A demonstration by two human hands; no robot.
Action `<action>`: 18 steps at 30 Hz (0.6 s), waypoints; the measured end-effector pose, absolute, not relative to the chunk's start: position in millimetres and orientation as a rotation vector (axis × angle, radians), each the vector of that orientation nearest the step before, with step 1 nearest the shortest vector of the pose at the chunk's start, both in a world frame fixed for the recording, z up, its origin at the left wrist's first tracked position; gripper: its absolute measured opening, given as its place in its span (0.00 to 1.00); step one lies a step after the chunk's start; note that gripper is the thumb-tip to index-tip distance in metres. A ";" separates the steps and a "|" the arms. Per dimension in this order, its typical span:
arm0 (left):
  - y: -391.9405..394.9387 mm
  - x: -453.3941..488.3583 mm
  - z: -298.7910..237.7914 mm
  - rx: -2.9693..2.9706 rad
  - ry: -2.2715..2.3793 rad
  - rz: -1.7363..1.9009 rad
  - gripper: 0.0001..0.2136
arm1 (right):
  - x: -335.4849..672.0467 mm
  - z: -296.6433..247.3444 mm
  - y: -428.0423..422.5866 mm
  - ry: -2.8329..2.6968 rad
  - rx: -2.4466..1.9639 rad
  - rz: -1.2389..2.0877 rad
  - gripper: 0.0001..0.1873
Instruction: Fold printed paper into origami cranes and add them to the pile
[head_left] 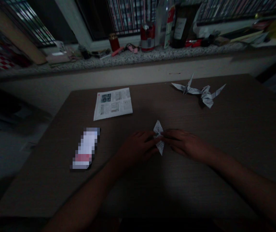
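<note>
A small diamond-shaped piece of folded printed paper (160, 147) lies on the table in front of me, its points facing away from and toward me. My left hand (140, 145) is at its left side, fingers together, with fingertips pressing on the paper's middle. From the other side, my right hand (183, 143) pinches the right edge near the centre, fingers closed. The fingertips of both hands nearly meet and cover part of the folds. Two folded paper cranes (207, 96) (186, 88) stand farther back on the right.
A folded printed sheet (114, 103) lies at the back left of the brown table (138, 187). Nearer me on the left is a phone (86, 148) with a blurred screen. Behind, a stone windowsill (125, 57) holds a red can (147, 37), bottles and small clutter.
</note>
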State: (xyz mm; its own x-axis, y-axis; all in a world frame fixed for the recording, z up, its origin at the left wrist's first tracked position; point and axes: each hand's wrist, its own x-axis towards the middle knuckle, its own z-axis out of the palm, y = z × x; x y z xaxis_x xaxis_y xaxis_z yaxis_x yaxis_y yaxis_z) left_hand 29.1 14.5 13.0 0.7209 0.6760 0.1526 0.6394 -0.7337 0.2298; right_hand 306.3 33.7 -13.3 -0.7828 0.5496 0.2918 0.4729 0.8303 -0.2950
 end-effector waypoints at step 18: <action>24.0 28.3 -8.5 2.553 1.103 0.543 0.11 | 296.3 -16.5 31.5 -2.560 -0.738 0.285 0.19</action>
State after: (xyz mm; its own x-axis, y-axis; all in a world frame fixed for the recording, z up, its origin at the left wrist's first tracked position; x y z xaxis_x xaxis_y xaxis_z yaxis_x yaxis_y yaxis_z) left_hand 28.3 24.0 -8.5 0.6323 0.7430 0.2194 0.6268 -0.6571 0.4186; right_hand 296.3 31.5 -16.5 -0.7512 0.5461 0.3708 0.4510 0.8348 -0.3157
